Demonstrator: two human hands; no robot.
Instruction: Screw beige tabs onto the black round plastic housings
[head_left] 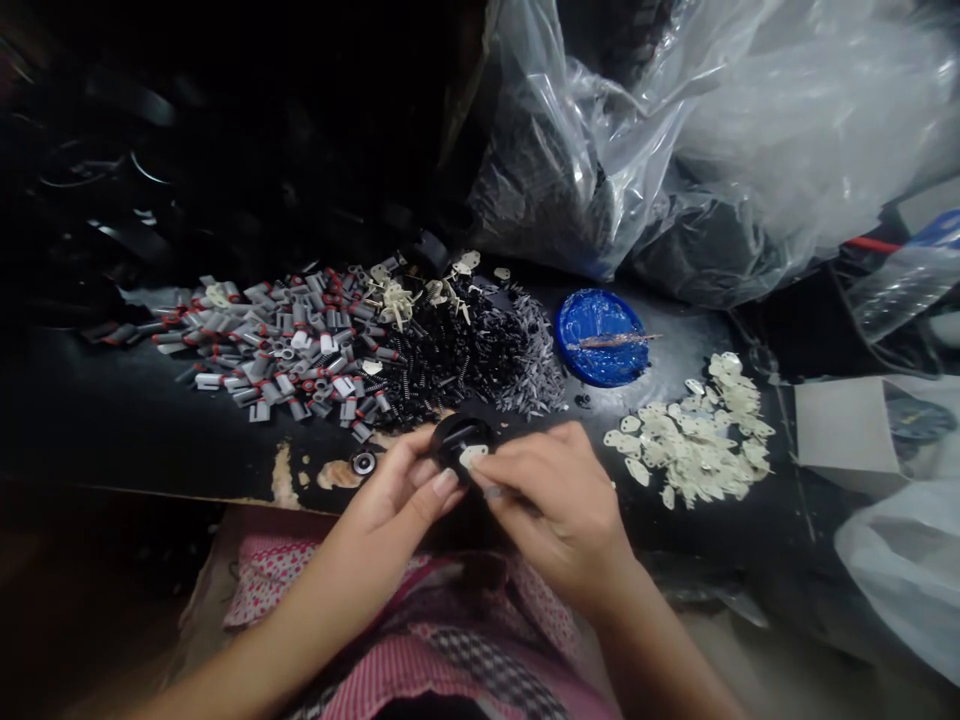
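Note:
Near the front edge of the dark table, my left hand grips a round black plastic part with a hollow inside. My right hand pinches a small cream-coloured flat plate against the opening of that part. Something small and grey also shows at the right fingertips, too small to name. Just left of my left hand lies a small black ring-shaped piece. Beyond both hands spreads a heap of black springs and small dark pieces, with thin grey pointed pieces at its right side.
Grey sleeves with red ends are piled at left. A blue lid with a stick across it lies right of centre. Cream plates form another pile. Plastic bags stand behind; a white box is at right.

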